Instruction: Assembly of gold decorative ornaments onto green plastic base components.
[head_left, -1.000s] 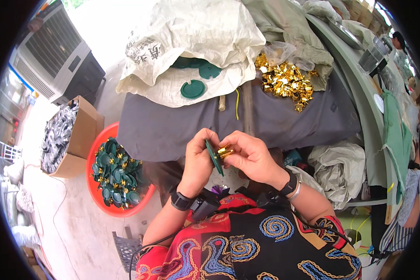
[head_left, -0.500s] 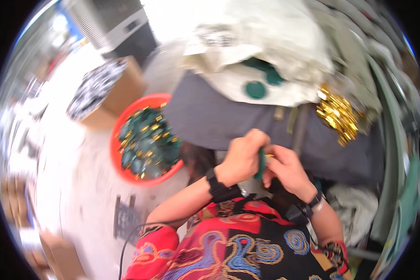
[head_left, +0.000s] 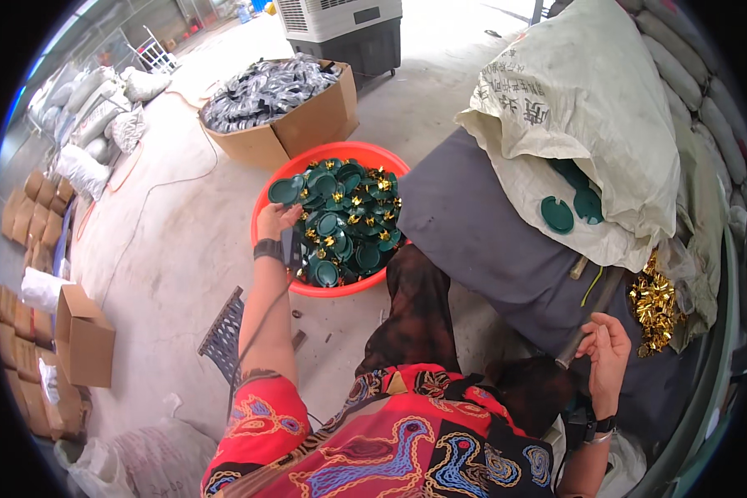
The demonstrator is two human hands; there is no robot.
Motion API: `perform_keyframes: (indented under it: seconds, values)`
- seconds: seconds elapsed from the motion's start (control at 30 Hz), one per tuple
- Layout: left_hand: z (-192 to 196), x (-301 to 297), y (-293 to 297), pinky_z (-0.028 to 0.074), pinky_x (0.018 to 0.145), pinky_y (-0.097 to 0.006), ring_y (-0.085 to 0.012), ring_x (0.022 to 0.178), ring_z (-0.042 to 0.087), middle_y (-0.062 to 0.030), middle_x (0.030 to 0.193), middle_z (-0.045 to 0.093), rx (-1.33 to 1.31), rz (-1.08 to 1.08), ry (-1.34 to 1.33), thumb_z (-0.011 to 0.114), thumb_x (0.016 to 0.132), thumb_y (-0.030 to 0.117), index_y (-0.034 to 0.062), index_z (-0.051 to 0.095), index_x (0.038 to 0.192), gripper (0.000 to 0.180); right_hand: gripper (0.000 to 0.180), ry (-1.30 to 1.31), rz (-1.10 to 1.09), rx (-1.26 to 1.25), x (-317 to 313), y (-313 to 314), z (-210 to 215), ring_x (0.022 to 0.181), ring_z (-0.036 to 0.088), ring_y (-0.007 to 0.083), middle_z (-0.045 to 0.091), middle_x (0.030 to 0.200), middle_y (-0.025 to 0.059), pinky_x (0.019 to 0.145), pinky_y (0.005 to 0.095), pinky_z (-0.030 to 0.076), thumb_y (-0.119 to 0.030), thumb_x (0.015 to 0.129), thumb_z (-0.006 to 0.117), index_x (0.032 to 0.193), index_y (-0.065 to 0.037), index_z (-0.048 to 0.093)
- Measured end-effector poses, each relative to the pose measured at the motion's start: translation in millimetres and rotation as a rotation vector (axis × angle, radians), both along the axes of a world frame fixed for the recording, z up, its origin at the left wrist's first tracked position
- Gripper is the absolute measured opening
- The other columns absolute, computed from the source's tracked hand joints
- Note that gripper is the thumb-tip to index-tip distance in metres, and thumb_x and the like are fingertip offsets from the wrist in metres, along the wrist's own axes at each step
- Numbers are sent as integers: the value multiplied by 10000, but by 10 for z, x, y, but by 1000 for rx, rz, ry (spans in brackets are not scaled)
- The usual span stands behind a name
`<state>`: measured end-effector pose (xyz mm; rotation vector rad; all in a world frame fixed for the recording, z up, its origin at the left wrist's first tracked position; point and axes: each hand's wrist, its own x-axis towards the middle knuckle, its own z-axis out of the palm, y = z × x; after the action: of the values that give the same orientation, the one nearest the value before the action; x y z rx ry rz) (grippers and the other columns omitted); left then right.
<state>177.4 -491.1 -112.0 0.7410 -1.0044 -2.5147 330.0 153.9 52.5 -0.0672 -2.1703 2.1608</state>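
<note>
My left hand reaches over the left rim of a red plastic basin, fingers apart. Just beyond its fingers is a round green plastic disc, which seems to be out of my grip. Many similar green discs with gold clips fill the basin. On the right, my right hand is beside a grey bar on a dark grey cloth. Its fingers are loosely bent, with nothing visible in them. Shiny gold clips lie heaped beyond that hand.
A white woven sack lies open on the cloth, loose green discs at its mouth. Behind the basin stands a cardboard box of dark plastic-looking pieces, near an air cooler. A dark perforated plastic piece is left of my legs.
My hands were together over the cloth, working on a green disc and a gold piece. They have parted: the left went to the basin, the right further right. The view has shifted left.
</note>
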Motion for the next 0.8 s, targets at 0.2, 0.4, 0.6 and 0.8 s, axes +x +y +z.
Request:
perform_keyframes:
  seconds: [0.2,0.4,0.6,0.8]
  values:
    - [270,-208,1136,528,685,-357,-239,881,606,-130,1043,605,-713,42,-168,606,737,56,2,541,1204,475,215,52,-103,162,75,137,-35,579,533,69,601,866,61,511,212,451,-149,952,512,1085,11,568]
    - [1163,-220,2691,486,690,-285,-210,848,626,-101,956,635,-1291,91,350,557,726,-50,14,615,1000,287,137,123,-477,507,67,579,-247,544,424,17,495,682,-39,474,187,345,-112,924,549,994,-10,607]
    - [1759,-278,3620,485,669,-302,-225,778,636,-106,895,646,-1313,-302,656,574,740,-35,22,636,942,220,104,321,-618,528,-182,715,-614,637,507,50,578,694,-8,578,218,426,-93,902,584,886,-1,632]
    - [1641,-694,4431,459,841,-450,-396,962,577,-205,1057,617,-1839,-652,599,624,799,245,10,595,1107,388,103,367,-646,565,-71,720,-571,624,538,101,606,704,57,591,253,447,-90,860,626,838,10,627]
